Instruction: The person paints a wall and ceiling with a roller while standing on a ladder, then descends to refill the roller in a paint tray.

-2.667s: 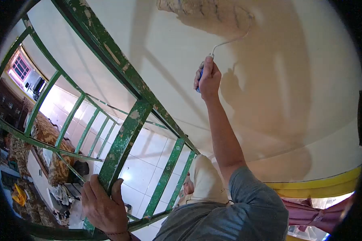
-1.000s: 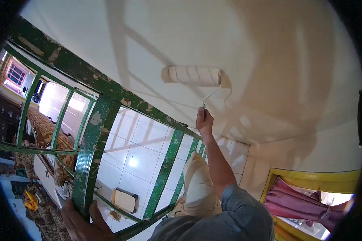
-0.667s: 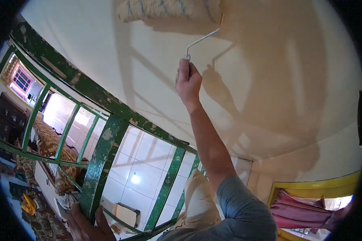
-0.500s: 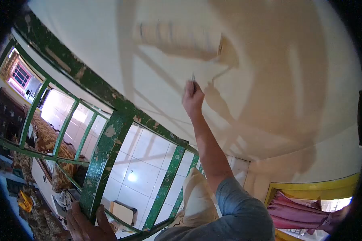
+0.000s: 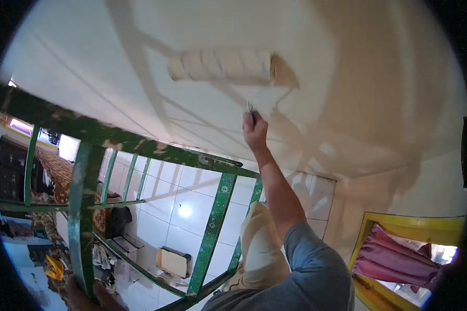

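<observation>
My right hand is wrapped round the handle of a paint roller, arm stretched up and forward. The roller's wide cream sleeve, with faint bluish stripes, lies against or very close to the cream wall; its shadow falls just to the right. At the lower left, my left hand grips an upright of the green ladder, whose paint is chipped. Part of that hand is cut off by the bottom edge of the view.
Far below on the white tiled floor lies a paint tray. At the lower right, a purple curtain hangs in a yellow window frame. Patterned furniture and a dark cabinet stand at the left.
The roller and my right hand have come slightly lower in the view, with the roller's sleeve nearer level. The ladder has shifted and tilted in view as the camera turned. Both grips stay the same.
</observation>
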### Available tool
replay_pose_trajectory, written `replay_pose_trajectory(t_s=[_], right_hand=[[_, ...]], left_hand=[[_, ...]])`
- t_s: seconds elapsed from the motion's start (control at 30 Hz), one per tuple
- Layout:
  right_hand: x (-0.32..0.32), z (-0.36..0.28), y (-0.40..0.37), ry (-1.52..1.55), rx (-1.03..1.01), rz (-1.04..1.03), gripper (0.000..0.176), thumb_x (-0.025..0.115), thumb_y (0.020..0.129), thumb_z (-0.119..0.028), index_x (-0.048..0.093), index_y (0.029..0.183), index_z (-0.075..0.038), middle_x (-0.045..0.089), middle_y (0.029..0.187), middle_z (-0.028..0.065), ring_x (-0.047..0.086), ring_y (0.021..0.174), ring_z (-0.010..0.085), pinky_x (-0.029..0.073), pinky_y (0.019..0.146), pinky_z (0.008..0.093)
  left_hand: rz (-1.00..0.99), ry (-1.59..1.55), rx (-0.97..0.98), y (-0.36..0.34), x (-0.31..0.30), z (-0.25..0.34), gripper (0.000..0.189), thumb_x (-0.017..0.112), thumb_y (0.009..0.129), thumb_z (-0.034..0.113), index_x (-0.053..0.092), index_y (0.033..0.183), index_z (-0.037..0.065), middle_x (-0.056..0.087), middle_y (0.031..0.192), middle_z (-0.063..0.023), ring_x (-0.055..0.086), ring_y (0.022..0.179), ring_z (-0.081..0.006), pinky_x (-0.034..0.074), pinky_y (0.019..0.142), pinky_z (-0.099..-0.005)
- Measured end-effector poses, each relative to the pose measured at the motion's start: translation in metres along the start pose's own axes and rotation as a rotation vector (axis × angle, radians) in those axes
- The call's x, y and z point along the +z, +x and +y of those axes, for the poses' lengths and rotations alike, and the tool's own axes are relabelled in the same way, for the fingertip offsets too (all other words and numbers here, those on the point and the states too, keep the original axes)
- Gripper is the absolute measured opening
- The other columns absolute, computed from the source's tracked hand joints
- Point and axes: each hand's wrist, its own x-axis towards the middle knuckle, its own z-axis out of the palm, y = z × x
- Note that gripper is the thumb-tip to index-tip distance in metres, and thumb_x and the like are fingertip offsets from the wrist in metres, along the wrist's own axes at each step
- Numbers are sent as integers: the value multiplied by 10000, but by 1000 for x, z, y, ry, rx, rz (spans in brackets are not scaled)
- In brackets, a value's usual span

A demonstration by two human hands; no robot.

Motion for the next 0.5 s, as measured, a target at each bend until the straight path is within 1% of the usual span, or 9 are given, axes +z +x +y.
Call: replay_pose_trajectory(t_s=[0.03,0.13,0.17,0.23,0.27,0.33,0.4,0.47,0.5], right_hand=[[3,-2,10,-2,-16,-1,294,572,877,-271,539,762,-2,493,540,147,477,465,254,400,474,354],[6,26,10,-43,-9,-2,295,572,875,-276,530,769,-4,494,548,153,471,472,273,397,476,370],[5,58,-5,-16,2,-13,285,574,871,-286,535,812,-9,515,574,160,488,483,286,415,490,370],[-7,94,-41,-40,85,23,282,570,869,-298,549,871,-17,544,600,159,532,510,281,441,521,363],[-13,125,-63,-53,146,-4,338,528,895,-298,566,943,35,463,548,35,419,521,99,388,478,285],[-26,144,-86,-125,140,13,317,523,902,-303,545,844,8,451,537,53,418,501,117,388,482,291],[-33,145,-83,-173,247,-77,310,570,863,-335,549,859,-26,556,630,156,587,592,274,463,576,346],[-36,108,-55,-164,203,-127,309,570,863,-331,547,861,-23,538,616,158,577,582,281,457,573,355],[-32,94,-36,-152,147,-174,309,570,863,-327,545,863,-19,519,602,160,567,571,288,451,569,364]], left_hand=[[-123,61,-92,2,-5,3,467,558,876,426,609,1036,-10,636,955,-190,615,840,-336,474,702,-413],[-75,-19,-164,-2,0,8,466,523,892,441,613,1024,3,637,938,-175,611,807,-333,474,683,-399],[-129,-52,-270,-5,0,9,477,496,903,446,609,1003,-5,632,915,-172,600,769,-335,472,652,-398],[-83,-56,-228,-3,2,12,480,490,905,447,608,991,-10,630,901,-172,594,747,-338,470,633,-400],[-43,-65,-190,-2,3,13,484,484,907,449,607,979,-14,627,887,-173,588,725,-341,469,614,-401],[-44,-32,-216,-8,6,9,470,478,915,424,605,978,-24,628,880,-183,594,718,-347,471,602,-410],[-24,-28,-234,-7,7,13,464,476,915,417,599,986,-25,627,875,-189,600,723,-352,472,599,-418],[11,-1,-165,-7,6,12,475,458,917,427,598,994,-20,628,882,-193,605,738,-354,474,601,-424],[-21,43,-230,-8,6,12,490,445,917,442,599,995,-16,628,884,-194,604,741,-355,472,604,-427]])
